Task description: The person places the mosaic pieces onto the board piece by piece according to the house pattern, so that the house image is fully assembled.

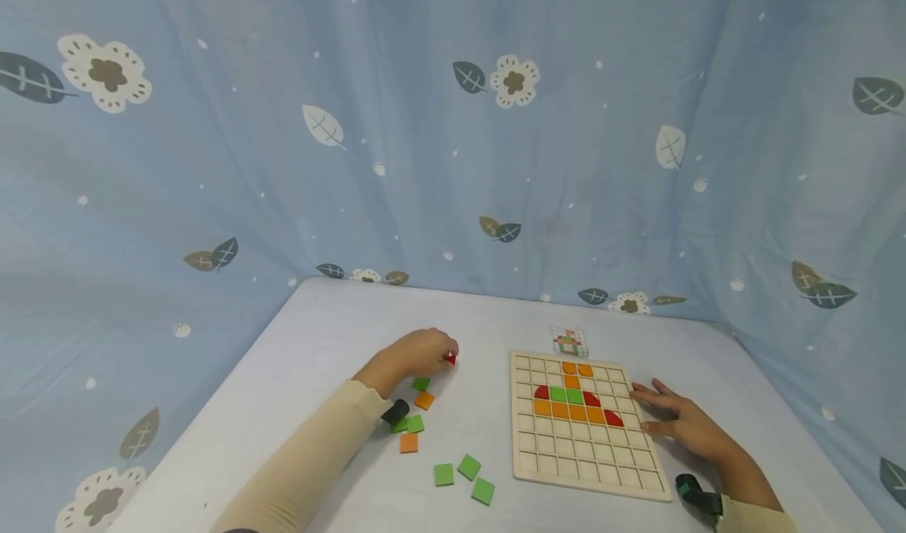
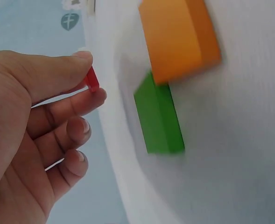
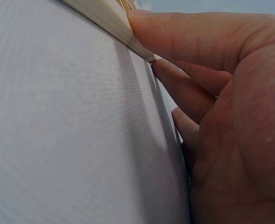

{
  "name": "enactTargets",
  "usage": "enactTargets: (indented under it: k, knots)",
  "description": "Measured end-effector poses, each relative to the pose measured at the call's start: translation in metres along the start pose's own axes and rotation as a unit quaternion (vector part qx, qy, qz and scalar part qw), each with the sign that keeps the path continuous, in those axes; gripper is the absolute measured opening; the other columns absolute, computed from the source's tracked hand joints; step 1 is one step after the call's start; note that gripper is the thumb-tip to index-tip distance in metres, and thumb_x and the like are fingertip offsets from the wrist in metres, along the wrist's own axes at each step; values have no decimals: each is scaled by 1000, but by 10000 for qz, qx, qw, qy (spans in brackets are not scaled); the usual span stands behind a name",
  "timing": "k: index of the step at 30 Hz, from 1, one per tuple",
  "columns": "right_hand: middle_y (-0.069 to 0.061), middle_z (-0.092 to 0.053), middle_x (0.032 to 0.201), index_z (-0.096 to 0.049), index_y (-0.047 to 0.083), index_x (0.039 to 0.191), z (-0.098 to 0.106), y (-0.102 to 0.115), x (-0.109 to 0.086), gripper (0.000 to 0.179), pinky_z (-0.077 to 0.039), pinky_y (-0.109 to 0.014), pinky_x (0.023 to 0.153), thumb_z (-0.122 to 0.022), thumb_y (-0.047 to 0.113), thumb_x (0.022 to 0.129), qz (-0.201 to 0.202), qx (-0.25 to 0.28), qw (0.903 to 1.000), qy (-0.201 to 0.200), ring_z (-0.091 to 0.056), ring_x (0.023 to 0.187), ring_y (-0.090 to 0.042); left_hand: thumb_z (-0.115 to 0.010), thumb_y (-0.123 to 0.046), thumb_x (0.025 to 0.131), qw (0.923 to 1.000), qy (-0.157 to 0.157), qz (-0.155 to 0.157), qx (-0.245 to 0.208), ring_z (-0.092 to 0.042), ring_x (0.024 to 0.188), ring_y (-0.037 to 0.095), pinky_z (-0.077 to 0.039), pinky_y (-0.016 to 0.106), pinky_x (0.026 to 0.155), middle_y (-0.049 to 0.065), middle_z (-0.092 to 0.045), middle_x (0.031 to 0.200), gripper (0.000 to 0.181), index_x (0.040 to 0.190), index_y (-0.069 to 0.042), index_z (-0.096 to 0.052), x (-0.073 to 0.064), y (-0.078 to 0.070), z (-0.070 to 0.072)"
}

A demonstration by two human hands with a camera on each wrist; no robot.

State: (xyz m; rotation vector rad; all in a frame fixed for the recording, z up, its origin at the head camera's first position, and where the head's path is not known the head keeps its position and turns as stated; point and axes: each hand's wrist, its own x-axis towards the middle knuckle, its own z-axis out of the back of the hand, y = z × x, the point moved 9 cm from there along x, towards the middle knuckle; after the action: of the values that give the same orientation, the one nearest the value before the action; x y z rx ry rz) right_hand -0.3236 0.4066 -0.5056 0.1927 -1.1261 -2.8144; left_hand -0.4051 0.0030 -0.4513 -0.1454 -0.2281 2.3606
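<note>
Between thumb and index finger, my left hand [image 1: 421, 353] pinches a small red tile [image 2: 92, 80] above the white table, left of the board. Its other fingers are loosely bent in the left wrist view. A green tile [image 2: 159, 119] and an orange tile [image 2: 181, 39] lie close by it. My right hand [image 1: 685, 423] is at the right edge of the wooden grid board [image 1: 566, 466], fingers spread, with thumb and fingertips touching the rim. Red, green and orange pieces, among them orange discs [image 1: 569, 368] and a red quarter-round piece [image 1: 613, 418], fill some upper squares.
Loose green and orange tiles lie left of the board, including a green tile [image 1: 443, 475] near the front and an orange tile [image 1: 409, 442]. A small pattern card [image 1: 569, 341] lies behind the board. A blue patterned curtain [image 1: 425, 163] hangs around the table.
</note>
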Motion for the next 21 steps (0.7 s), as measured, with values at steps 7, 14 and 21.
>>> enactTargets:
  k: [7, 14, 21]
  knots:
    - [-24, -28, 152, -58, 4, 135, -2, -4, 0, 72, -8, -76, 98, -80, 34, 73, -182, -101, 9998, 46, -5, 140, -51, -69, -23, 92, 9998, -2, -166, 79, -54, 79, 8, -49, 28, 81, -10, -63, 89, 12, 102, -16, -71, 3, -14, -1]
    - [-24, -29, 152, -58, 4, 134, -2, 0, 0, 70, -8, -77, 97, -79, 32, 74, -132, -120, 9998, 34, -6, 140, -52, -69, -24, 92, 9996, -104, -249, 38, -55, 80, 6, -48, 27, 80, -12, -63, 90, 9, 99, -19, -70, 9, -27, -3]
    - [-21, -36, 149, -60, 4, 132, 0, 4, -2, 67, -7, -77, 97, -79, 32, 75, -39, -117, 9999, -17, -6, 141, -51, -69, -23, 91, 9998, -1, -202, -43, -55, 79, 7, -48, 26, 80, -11, -63, 89, 16, 106, -17, -72, 18, -40, -12]
